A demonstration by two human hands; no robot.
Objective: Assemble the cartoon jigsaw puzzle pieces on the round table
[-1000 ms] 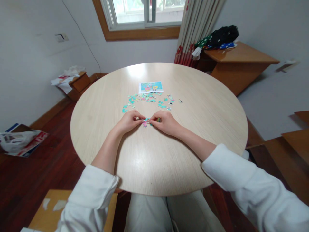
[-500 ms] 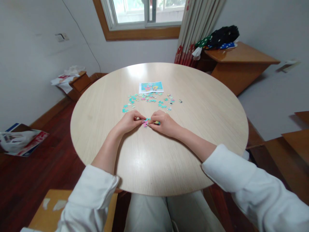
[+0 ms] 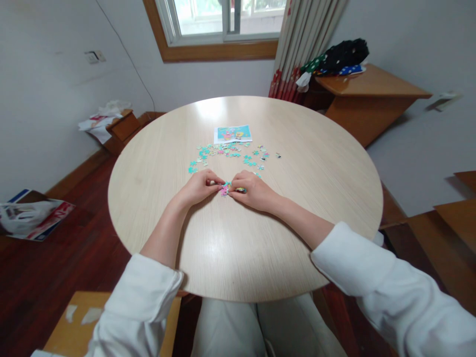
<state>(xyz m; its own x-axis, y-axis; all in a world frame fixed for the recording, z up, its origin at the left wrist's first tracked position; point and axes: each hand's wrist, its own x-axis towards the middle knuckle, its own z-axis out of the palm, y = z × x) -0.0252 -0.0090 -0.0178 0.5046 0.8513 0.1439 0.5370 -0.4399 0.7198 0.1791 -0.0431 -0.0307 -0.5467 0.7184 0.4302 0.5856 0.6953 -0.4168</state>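
"While the left hand (image 3: 203, 186) and the right hand (image 3: 255, 189) face each other near the center of the frame, what lies between them?"

"A small pink-and-teal puzzle cluster (image 3: 224, 190), on the pale round table (image 3: 238, 248) just below mid-frame."

"How are the hands set?"

"Left thumb and fingertips clamp its left edge; right thumb and forefinger pinch its right edge, a patch of yellow showing beneath. Which piece each grips is too small to tell."

"And beyond them?"

"Loose pieces (image 3: 234, 155), many of them teal, are scattered above the hands, below a printed picture sheet (image 3: 233, 134) at upper center."

"The backdrop?"

"A window (image 3: 201, 19) at the top of the frame, a curtain (image 3: 297, 49) beside it, and dotted cloth (image 3: 344, 55) on a wooden desk (image 3: 383, 83) at upper right."
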